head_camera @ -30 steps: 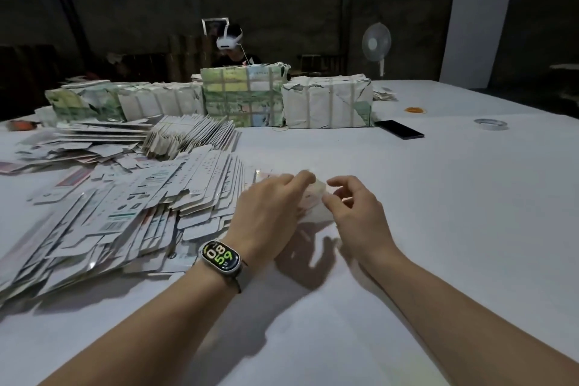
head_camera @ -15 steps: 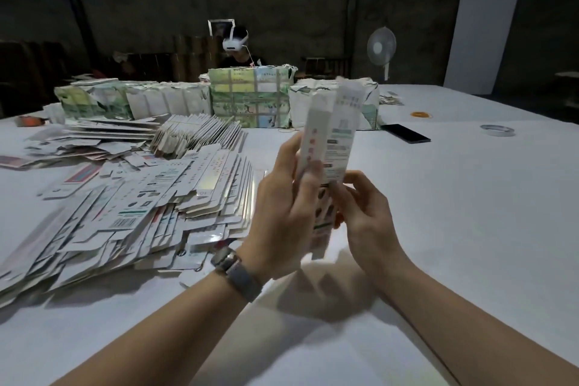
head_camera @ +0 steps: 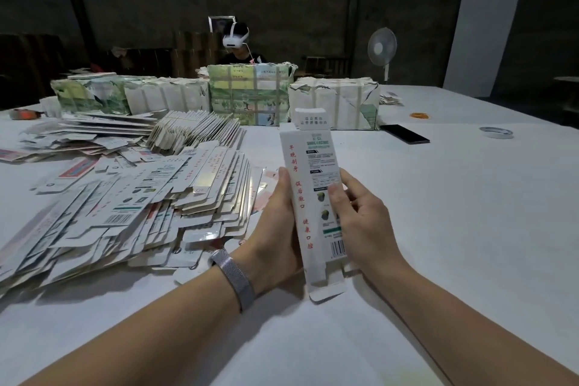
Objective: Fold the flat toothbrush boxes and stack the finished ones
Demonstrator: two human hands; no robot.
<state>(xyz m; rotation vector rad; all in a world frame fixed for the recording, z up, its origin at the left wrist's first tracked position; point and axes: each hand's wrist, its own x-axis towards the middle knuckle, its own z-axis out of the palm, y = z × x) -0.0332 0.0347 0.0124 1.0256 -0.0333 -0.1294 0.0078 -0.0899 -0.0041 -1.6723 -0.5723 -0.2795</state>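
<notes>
A long white toothbrush box [head_camera: 310,185] with red and green print stands nearly upright above the table, its top and bottom flaps open. My left hand [head_camera: 275,229] grips its left edge, thumb along the side. My right hand [head_camera: 360,219] holds the right edge, thumb on the printed face and fingers behind. A big heap of flat box blanks [head_camera: 131,207] lies on the white table [head_camera: 454,244] just left of my hands.
More flat blanks [head_camera: 194,131] and wrapped bundles [head_camera: 335,106] sit along the back. A dark phone [head_camera: 409,134], a tape roll [head_camera: 496,132] and an orange ring [head_camera: 420,116] lie at the right rear. A person with a headset [head_camera: 236,44] sits behind the bundles; a fan [head_camera: 382,50] stands beyond.
Both hands lifted a blank off the table and raised it upright. It now sits lower and closer to me, squeezed into a box shape.
</notes>
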